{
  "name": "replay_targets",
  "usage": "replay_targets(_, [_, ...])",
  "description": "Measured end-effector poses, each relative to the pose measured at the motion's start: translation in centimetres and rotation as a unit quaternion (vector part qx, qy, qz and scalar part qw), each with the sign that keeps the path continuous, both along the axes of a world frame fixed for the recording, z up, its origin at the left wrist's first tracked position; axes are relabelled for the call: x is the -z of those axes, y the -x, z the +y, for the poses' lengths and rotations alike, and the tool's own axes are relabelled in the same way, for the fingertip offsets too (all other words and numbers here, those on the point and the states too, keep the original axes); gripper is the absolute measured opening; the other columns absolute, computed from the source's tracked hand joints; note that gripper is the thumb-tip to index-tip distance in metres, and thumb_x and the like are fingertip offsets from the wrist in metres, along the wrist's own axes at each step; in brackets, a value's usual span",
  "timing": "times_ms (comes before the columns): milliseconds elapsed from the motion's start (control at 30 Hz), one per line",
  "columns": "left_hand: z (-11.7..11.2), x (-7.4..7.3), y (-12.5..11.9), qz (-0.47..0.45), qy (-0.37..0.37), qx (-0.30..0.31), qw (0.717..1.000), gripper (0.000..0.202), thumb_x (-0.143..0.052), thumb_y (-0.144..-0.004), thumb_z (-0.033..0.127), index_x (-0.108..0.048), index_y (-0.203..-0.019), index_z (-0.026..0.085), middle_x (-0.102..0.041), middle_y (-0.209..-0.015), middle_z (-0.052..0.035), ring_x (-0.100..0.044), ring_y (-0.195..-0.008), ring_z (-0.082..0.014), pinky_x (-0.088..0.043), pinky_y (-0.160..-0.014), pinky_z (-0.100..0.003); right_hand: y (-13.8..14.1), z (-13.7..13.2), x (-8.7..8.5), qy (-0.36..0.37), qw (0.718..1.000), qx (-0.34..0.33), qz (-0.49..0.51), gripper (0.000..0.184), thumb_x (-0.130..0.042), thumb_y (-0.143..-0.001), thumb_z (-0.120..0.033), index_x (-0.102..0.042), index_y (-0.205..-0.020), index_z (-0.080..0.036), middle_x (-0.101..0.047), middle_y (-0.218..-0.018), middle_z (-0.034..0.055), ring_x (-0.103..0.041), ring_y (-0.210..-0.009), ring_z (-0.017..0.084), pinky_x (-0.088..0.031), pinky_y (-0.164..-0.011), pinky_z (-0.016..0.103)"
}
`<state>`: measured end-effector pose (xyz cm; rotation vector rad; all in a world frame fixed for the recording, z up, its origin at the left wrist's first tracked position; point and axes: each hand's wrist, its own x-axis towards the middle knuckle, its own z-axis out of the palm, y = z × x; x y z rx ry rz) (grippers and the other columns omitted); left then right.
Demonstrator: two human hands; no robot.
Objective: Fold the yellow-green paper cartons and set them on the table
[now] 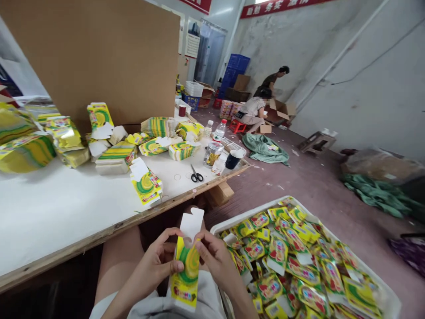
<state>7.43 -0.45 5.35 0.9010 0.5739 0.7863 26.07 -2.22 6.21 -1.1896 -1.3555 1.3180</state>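
A small yellow and green printed carton (186, 277) is held upright over my lap, its white end flap (192, 223) standing up. My left hand (159, 254) grips the carton's left side, with the thumb across its front. At the upper right edge, just below the flap, my right hand (214, 254) pinches the carton between thumb and fingers. Whether anything is inside the carton cannot be seen. On the white table ahead lies a short stack of flat cartons (146, 186) of the same print.
A white tray (392, 297) heaped with cartons stands at right. Stacks of flat cartons (116, 153) line the table before a cardboard sheet (109, 53). Scissors (197, 176), a jar (212, 153), a bottle (220, 129) and a dark mug (234, 158) are nearby. Two people (252, 108) work behind.
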Motion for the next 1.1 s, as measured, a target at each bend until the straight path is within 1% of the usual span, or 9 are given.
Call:
replay_targets(133, [-0.6, 0.9, -0.3, 0.023, -0.004, -0.002, 1.000, 0.042, -0.076, -0.077, 0.027, -0.048, -0.107, 0.026, -0.073, -0.083, 0.0006, -0.068, -0.071, -0.0150, -0.048, -0.063, -0.022, 0.3, -0.6, 0.5, -0.055, 0.996, 0.056, -0.049, 0.030, -0.055, -0.092, -0.038, -0.062, -0.072, -0.017, -0.056, -0.070, -0.0003, -0.052, -0.066, 0.013, -0.042, -0.063, 0.023])
replay_targets(200, [-0.8, 1.2, -0.3, 0.035, -0.016, -0.008, 0.999, 0.057, -0.071, -0.082, 0.031, -0.037, -0.128, 0.031, -0.073, -0.098, -0.0034, -0.070, -0.084, -0.0188, -0.051, -0.073, -0.028, 0.6, -0.7, 1.0, -0.063, 0.993, 0.097, -0.019, 0.020, -0.057, -0.091, -0.037, -0.066, -0.094, -0.019, -0.062, -0.078, 0.0019, -0.058, -0.072, 0.015, -0.047, -0.068, 0.025])
replay_targets(267, [-0.8, 1.2, -0.4, 0.052, -0.031, 0.001, 0.998, 0.073, -0.066, -0.085, 0.033, -0.021, -0.143, 0.033, -0.070, -0.113, -0.0082, -0.068, -0.099, -0.0236, -0.052, -0.082, -0.035, 0.7, -0.8, 1.3, -0.061, 0.990, 0.122, 0.020, 0.034, -0.058, -0.090, -0.037, -0.058, -0.120, -0.021, -0.066, -0.085, 0.0035, -0.062, -0.075, 0.017, -0.051, -0.071, 0.028])
replay_targets(333, [-0.7, 1.2, -0.6, 0.076, -0.052, 0.008, 0.996, 0.068, -0.066, -0.085, 0.034, -0.030, -0.143, 0.030, -0.068, -0.117, -0.0103, -0.065, -0.105, -0.0261, -0.051, -0.085, -0.037, 0.2, -0.9, 1.4, -0.080, 0.990, 0.118, 0.001, 0.036, -0.056, -0.091, -0.037, -0.058, -0.124, -0.022, -0.068, -0.090, 0.0051, -0.063, -0.081, 0.018, -0.052, -0.076, 0.030])
replay_targets(433, [-0.3, 1.3, -1.1, 0.119, -0.083, -0.024, 0.989, 0.043, -0.067, -0.084, 0.032, -0.055, -0.125, 0.024, -0.069, -0.115, -0.0093, -0.065, -0.103, -0.0254, -0.052, -0.083, -0.033, -1.1, -1.0, 1.1, -0.127, 0.984, 0.099, -0.070, 0.032, -0.050, -0.094, -0.042, -0.073, -0.103, -0.021, -0.066, -0.099, 0.0080, -0.061, -0.095, 0.022, -0.049, -0.084, 0.033])
replay_targets(533, [-0.2, 1.4, -1.8, 0.146, -0.107, -0.059, 0.982, 0.037, -0.066, -0.083, 0.028, -0.061, -0.119, 0.022, -0.067, -0.120, -0.0099, -0.065, -0.102, -0.0253, -0.053, -0.081, -0.032, -2.0, -1.1, 1.0, -0.075, 0.990, 0.076, -0.096, 0.032, -0.055, -0.090, -0.042, -0.071, -0.109, -0.021, -0.062, -0.083, 0.0032, -0.058, -0.078, 0.018, -0.048, -0.070, 0.029])
replay_targets(667, [-0.3, 1.4, -2.1, 0.140, -0.136, -0.040, 0.980, 0.040, -0.061, -0.087, 0.023, -0.059, -0.126, 0.023, -0.061, -0.132, -0.0110, -0.059, -0.116, -0.0269, -0.048, -0.095, -0.037, -1.7, -1.0, 1.1, 0.017, 0.990, 0.061, -0.124, 0.037, -0.063, -0.081, -0.025, -0.062, -0.117, -0.021, -0.047, -0.063, -0.0069, -0.043, -0.055, 0.011, -0.035, -0.051, 0.021])
replay_targets(967, [-0.4, 0.8, -1.9, 0.095, -0.111, -0.026, 0.989, 0.047, -0.062, -0.087, 0.027, -0.053, -0.133, 0.024, -0.066, -0.124, -0.0108, -0.064, -0.108, -0.0256, -0.050, -0.091, -0.036, 0.0, -0.8, 0.6, 0.007, 0.976, 0.084, -0.200, 0.035, -0.061, -0.076, -0.017, -0.055, -0.111, -0.021, -0.046, -0.057, -0.0099, -0.038, -0.048, 0.010, -0.030, -0.048, 0.021])
replay_targets(1100, [0.0, 0.6, -1.8, 0.097, -0.093, -0.042, 0.990, 0.047, -0.067, -0.083, 0.029, -0.057, -0.128, 0.022, -0.070, -0.116, -0.0110, -0.066, -0.103, -0.0256, -0.051, -0.087, -0.035, -0.3, -0.8, 0.8, -0.011, 0.981, 0.095, -0.171, 0.033, -0.060, -0.080, -0.020, -0.055, -0.113, -0.020, -0.047, -0.058, -0.0091, -0.042, -0.051, 0.011, -0.033, -0.050, 0.021])
